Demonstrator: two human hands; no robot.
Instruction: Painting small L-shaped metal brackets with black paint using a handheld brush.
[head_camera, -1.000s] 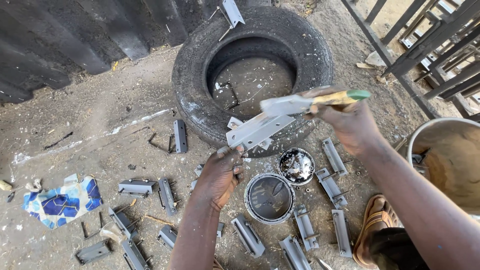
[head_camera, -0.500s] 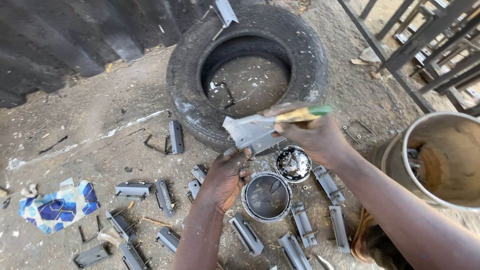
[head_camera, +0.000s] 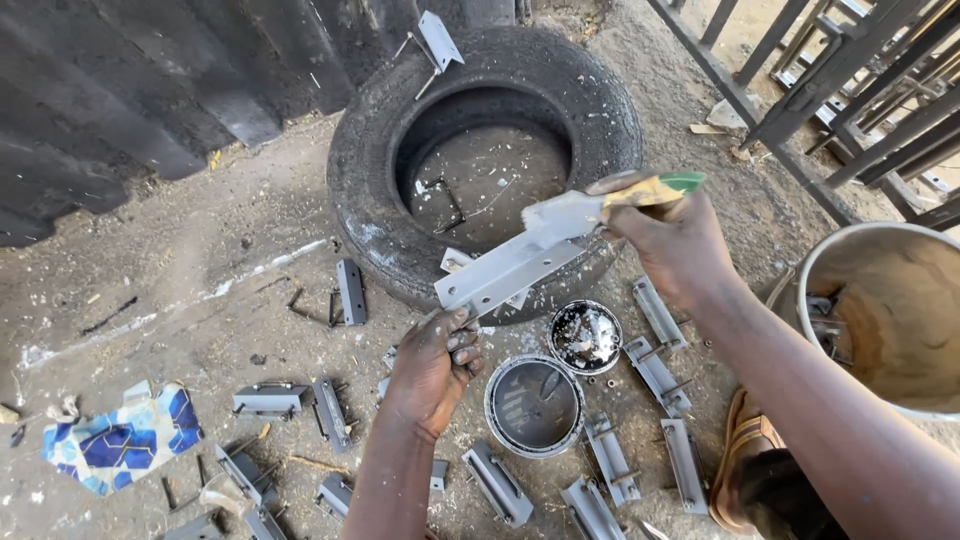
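Low in the head view, on the dirt floor (head_camera: 200, 250), a round paint tin (head_camera: 534, 405) is seen open, with its lid (head_camera: 585, 337) beside it and grey metal pieces (head_camera: 660, 375) laid around it. Just above the tin, the left hand (head_camera: 435, 365) is clenched on the low end of a long grey metal bracket (head_camera: 510, 272). The bracket is held in the air, in front of the old tyre (head_camera: 485, 150). Its long side is tilted, running from low left up to the right. At its high end it is touched by a paintbrush (head_camera: 610, 203), which is gripped tight in the right hand (head_camera: 675, 240). For a good coat, the bracket is best kept still and the brush pulled along the long side, not across it. Far right, a big bucket (head_camera: 885, 310) is seen.
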